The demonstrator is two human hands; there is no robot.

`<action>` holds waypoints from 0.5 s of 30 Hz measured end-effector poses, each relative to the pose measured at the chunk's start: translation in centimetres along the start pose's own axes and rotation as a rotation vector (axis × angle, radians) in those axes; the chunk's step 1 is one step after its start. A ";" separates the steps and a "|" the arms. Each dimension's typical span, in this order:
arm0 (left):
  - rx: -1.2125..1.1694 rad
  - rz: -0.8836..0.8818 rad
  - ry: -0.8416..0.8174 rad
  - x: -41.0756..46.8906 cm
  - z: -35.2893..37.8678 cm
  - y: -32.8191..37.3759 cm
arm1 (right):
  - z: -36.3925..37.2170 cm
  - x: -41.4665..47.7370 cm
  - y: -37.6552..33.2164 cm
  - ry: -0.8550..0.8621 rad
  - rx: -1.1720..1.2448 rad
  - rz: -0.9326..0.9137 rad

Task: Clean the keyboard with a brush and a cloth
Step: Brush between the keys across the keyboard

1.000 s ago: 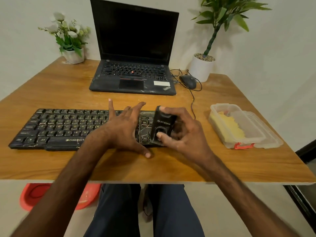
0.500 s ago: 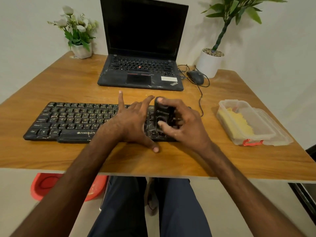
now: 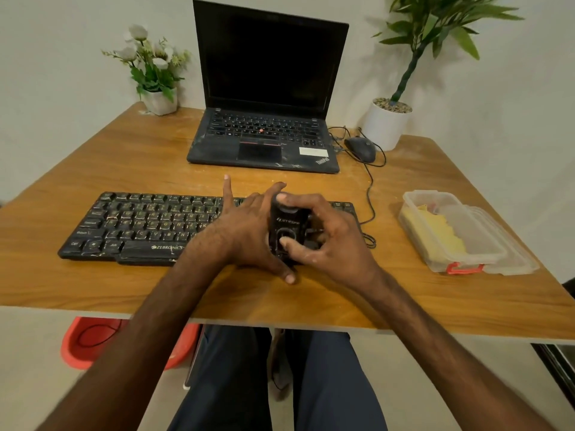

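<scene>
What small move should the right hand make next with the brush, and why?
Probably a short stroke of the brush across the keys beneath it. The right hand grips it over the right part of the keyboard, the left hand rests spread on the keys beside it, and pale marks show on the keys. The yellow cloth lies in the box.

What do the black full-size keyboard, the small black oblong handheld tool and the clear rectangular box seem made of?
Black full-size keyboard: matte moulded plastic, keys streaked with pale dust. Small black oblong tool, gripped by the right hand: probably hard plastic, glossier, catching light around its printed logo. Clear rectangular box: cloudy translucent plastic; yellow contents show through.
</scene>
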State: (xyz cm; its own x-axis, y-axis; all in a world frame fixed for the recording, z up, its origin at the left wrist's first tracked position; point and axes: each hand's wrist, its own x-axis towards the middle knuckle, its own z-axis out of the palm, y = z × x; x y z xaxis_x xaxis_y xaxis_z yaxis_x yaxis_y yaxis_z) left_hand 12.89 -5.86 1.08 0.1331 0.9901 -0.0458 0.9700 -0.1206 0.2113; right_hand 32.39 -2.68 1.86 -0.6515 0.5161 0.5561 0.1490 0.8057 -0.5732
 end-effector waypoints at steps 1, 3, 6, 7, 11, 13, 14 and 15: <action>0.005 0.002 0.000 0.0 0.1 0.0 | -0.1 0.1 0.0 -0.018 -0.032 -0.027; -0.005 -0.025 0.004 -0.1 -0.1 0.2 | -0.8 0.7 0.7 0.019 -0.063 -0.001; -0.011 -0.047 0.008 -0.2 -0.2 0.4 | -1.4 0.8 1.1 0.092 0.030 0.103; -0.015 -0.037 0.011 -0.1 -0.1 0.3 | -1.1 0.5 0.6 0.072 0.053 0.100; -0.021 -0.006 0.004 0.1 0.2 -0.2 | 0.2 0.1 -0.4 0.005 0.080 0.033; -0.029 -0.031 0.005 -0.1 0.1 0.0 | -0.4 0.7 0.3 0.054 0.061 0.082; -0.028 -0.048 0.004 -0.2 0.0 0.2 | -0.8 0.9 0.6 0.083 0.036 0.109; -0.028 -0.062 -0.001 -0.3 -0.2 0.4 | -1.1 1.0 0.8 0.103 0.022 0.130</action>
State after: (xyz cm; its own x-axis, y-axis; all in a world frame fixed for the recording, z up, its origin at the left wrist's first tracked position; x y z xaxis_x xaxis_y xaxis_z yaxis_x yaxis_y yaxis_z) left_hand 13.19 -6.18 1.35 0.0726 0.9955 -0.0606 0.9702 -0.0565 0.2355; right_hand 32.64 -1.18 2.62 -0.5477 0.6436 0.5346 0.2098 0.7242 -0.6570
